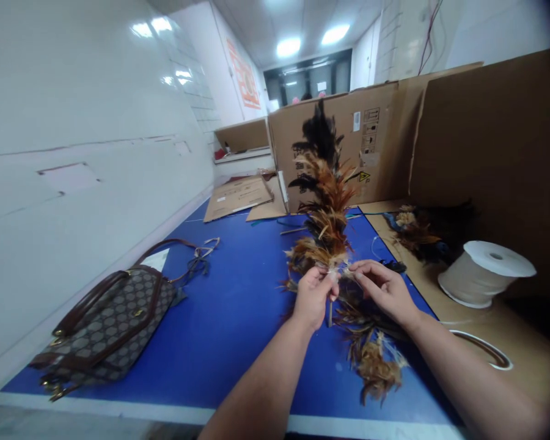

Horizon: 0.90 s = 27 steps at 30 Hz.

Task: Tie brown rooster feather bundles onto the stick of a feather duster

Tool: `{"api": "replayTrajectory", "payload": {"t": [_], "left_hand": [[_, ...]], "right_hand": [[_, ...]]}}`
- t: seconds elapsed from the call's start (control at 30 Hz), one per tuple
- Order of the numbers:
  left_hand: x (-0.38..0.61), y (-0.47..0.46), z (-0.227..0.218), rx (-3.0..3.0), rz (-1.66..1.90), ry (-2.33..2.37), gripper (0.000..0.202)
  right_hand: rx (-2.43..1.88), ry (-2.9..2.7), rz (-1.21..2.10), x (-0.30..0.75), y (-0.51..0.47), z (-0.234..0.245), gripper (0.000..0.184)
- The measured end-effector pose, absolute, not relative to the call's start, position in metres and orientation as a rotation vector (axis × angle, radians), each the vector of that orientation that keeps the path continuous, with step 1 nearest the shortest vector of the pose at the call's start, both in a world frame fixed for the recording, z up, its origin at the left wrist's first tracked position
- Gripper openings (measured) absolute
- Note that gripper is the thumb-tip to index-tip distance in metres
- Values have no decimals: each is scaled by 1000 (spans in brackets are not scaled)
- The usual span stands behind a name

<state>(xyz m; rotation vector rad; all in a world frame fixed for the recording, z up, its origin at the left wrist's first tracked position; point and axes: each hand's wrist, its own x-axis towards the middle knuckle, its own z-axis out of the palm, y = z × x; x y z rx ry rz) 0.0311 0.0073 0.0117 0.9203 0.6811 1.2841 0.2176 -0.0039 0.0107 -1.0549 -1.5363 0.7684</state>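
Head view: handbag (123, 324) left, spool (476, 284) right, cardboard (380, 165) behind feather bundle (326, 211).

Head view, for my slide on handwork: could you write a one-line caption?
Left hand pinching the pale lower end of a brown feather bundle, right hand close by, over a blue table.

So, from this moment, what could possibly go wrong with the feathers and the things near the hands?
The left hand has its grip at the base of the tall feather plume; if it loosens, the plume might tip or shed feathers.
The loose feather bunch lies close beside the right forearm, so a sweep could brush it aside.
The white spool stands beyond that forearm; a wide elbow movement might knock it.
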Motion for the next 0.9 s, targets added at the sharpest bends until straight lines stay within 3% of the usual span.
{"api": "replayTrajectory", "payload": {"t": [0.37,0.57,0.9], "left_hand": [[36,5,16,934,1491,673,42],[34,2,15,978,1434,598,34],[35,-3,12,1072,1395,683,31]], "right_hand": [[-1107,-1617,793,213,-7,11,34],[-1090,-1567,718,212,-7,13,34],[-998,-1358,883,185,-18,22,36]]}}
